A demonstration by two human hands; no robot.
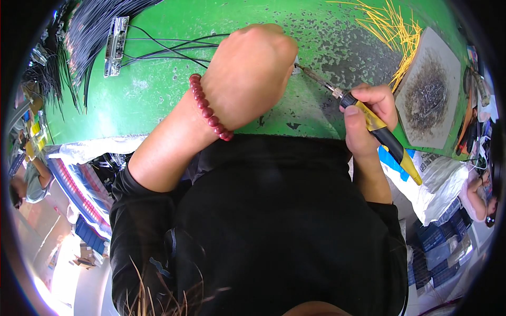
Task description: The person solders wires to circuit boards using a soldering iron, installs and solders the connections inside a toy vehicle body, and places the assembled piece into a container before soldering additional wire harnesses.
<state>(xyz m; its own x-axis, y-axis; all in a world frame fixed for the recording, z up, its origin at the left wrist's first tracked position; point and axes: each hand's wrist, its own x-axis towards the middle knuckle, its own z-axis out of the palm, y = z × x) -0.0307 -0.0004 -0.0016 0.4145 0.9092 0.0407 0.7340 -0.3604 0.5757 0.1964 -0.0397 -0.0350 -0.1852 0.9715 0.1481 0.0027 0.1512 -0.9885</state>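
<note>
Iron (389,139) sat gripped in your right hand (360,136), tip near your left hand (252,73), whose hold I couldn't tell; wires (203,45) reached it.

Left hand (253,76) hiding its fingertips (back upward), black wires (175,51) lost behind it, wire bundle (100,29) cropped above

Thin yellow strands (405,42) lie beside a scorched grey slab (422,132) on the worn green desk (174,21); crumpled white plastic (435,192) shows beyond the near edge.
</note>
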